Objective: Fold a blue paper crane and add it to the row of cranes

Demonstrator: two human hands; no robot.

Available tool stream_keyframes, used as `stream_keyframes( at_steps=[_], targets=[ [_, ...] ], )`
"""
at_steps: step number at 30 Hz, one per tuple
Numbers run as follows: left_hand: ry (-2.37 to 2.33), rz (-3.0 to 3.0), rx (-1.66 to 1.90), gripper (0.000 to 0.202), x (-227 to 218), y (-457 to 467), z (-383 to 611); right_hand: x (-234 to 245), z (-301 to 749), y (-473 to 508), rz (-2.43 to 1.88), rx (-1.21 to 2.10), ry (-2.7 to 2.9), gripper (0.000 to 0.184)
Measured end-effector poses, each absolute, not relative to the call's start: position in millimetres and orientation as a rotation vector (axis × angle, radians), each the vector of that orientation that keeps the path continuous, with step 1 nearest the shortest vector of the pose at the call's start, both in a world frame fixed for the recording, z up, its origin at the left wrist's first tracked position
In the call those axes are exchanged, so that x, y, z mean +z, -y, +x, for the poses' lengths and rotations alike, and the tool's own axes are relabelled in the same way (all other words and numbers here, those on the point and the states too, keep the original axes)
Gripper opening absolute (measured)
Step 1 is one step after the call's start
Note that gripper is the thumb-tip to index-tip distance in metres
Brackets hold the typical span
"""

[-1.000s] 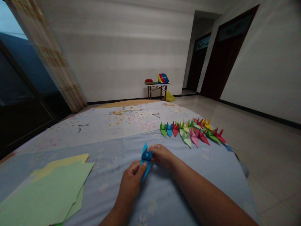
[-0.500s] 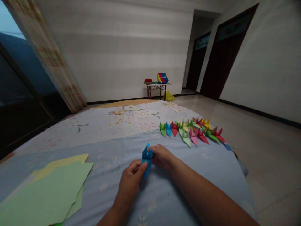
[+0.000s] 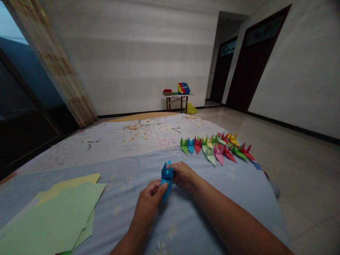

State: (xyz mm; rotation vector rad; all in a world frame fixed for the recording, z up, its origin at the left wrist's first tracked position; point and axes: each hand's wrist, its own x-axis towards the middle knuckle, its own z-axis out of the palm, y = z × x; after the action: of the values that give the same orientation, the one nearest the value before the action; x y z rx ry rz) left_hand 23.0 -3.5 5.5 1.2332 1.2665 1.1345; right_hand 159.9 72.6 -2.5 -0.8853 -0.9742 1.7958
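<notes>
Pinching a blue paper figure (image 3: 166, 176), creased and folded to pointed tips, are both hands (image 3: 152, 195) (image 3: 183, 174).

Folded blue paper figure (image 3: 167, 176), held between two hands
Pointed flaps rise at its upper end; its lower part tapers to a tip, slanting down past the left thumb.

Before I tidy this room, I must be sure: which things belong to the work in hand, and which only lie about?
Seem part of the work:
blue folded paper
folded paper birds
paper sheets

Seem just lying about:
colourful package
red item
yellow bag
</notes>
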Motion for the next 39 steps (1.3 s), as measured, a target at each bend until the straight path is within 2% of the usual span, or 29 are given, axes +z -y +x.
stream_keyframes(
  at_steps=[6, 14, 39],
  targets=[
    [-1.318, 1.209, 1.119, 0.043, 6.0, 2.5, 23.8, -3.0, 156.3, -70.6, -0.862, 1.809, 1.035, 0.034],
    [-1.274, 1.233, 1.12, 0.041, 6.1, 2.6, 23.2, -6.6, 151.7, -69.0, -0.84, 1.799, 1.12, 0.04],
    [-1.214, 1.249, 1.098, 0.035, 8.8, 4.0, 23.0, -5.6, 156.0, -71.4, -0.864, 1.802, 1.059, 0.037]
  ],
)
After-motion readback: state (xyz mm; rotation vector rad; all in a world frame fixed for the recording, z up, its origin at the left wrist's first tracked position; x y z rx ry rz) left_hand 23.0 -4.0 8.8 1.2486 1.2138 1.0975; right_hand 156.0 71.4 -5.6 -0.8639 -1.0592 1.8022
